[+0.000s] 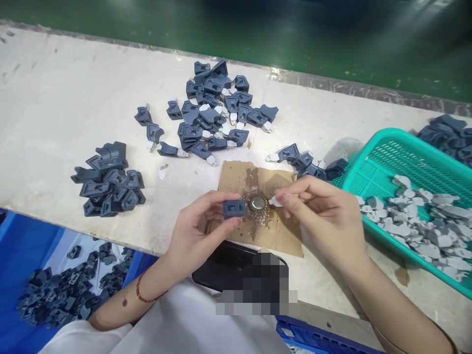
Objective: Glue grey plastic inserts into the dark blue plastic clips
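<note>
Between the thumb and fingers of my left hand point(204, 228) is a dark blue-grey plastic block point(234, 209) with recessed openings in its face. My right hand point(324, 211) pinches a small light-grey plastic piece point(276, 201), mostly covered by the fingertips. Both parts are apart, on either side of a small round metal cap point(258, 202) that appears to hold clear liquid. Wet spots surround the cap on a sheet of brown cardboard point(283, 231).
Dark blocks, many with light pieces attached, lie in a large pile point(210, 115). A smaller pile point(110, 182) sits left. A green basket point(391, 135) holds light-grey pieces. A blue bin point(18, 246) with dark blocks stands lower left. A black phone-like object point(217, 268) lies near me.
</note>
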`<move>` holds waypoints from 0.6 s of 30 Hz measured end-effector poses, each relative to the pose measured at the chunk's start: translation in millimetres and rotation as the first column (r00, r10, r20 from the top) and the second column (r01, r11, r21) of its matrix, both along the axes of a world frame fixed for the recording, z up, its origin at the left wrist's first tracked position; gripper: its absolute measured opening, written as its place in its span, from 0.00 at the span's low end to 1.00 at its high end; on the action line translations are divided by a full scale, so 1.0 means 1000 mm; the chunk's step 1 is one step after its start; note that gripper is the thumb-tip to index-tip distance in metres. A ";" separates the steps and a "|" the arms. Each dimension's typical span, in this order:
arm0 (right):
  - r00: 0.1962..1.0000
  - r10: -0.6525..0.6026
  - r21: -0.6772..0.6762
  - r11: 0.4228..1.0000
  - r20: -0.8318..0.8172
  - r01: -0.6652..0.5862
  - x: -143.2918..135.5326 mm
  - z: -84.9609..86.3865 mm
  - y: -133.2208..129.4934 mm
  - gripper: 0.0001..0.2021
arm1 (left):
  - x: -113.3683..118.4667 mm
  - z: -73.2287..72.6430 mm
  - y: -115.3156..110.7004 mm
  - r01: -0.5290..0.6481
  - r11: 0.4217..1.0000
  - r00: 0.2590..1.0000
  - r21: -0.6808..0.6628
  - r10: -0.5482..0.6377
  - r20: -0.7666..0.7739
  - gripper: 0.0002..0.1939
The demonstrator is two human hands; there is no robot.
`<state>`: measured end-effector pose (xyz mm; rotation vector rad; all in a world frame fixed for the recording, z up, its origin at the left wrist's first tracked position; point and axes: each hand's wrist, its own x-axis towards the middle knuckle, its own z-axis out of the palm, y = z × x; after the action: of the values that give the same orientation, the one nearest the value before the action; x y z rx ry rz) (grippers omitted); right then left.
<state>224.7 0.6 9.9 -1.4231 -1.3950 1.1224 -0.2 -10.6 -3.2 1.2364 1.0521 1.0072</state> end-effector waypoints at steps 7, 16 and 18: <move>0.821 0.053 0.369 0.876 0.568 -0.311 -0.005 -0.002 0.001 0.02 | 0.000 0.001 -0.001 0.035 0.999 0.999 0.041 -0.035 -0.004 0.15; 0.829 0.049 0.364 0.883 0.557 -0.297 -0.007 -0.002 0.004 0.06 | 0.000 0.003 0.002 -0.017 0.999 1.000 0.050 0.016 0.013 0.12; 0.823 0.062 0.356 0.881 0.564 -0.311 -0.009 -0.003 0.004 0.06 | 0.001 0.004 0.002 -0.034 0.999 0.998 -0.020 0.035 0.057 0.12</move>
<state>216.2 5.0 7.2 -1.3285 -2.0792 0.4614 0.5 -8.4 1.0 1.1706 1.0392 1.0508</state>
